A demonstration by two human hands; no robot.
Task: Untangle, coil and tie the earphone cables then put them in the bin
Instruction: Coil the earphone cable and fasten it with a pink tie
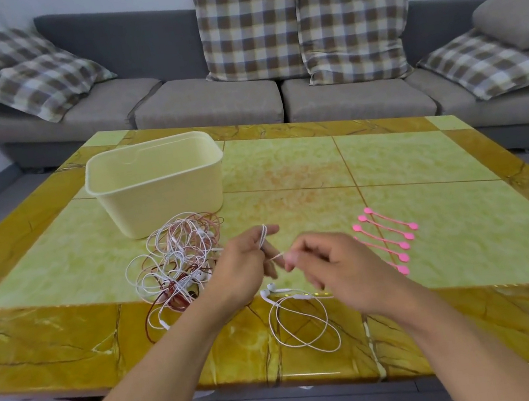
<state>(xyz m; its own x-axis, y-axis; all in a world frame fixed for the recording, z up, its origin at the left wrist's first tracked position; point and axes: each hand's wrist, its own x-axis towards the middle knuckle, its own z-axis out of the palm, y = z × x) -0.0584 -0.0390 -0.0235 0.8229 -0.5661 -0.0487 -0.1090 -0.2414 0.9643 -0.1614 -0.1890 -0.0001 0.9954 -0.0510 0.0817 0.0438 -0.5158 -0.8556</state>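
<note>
Cable is running from turns wound on the left hand rightward to the right hand, whose fingers are pinching it, slack looping toward the frame's lower centre.

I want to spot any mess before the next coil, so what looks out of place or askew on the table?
Only the tangled earphone pile in front of the cream bin looks messy: white, pink and dark red cables knotted together. The pink cable ties lie in a neat row, and nothing looks spilled or damaged.
</note>
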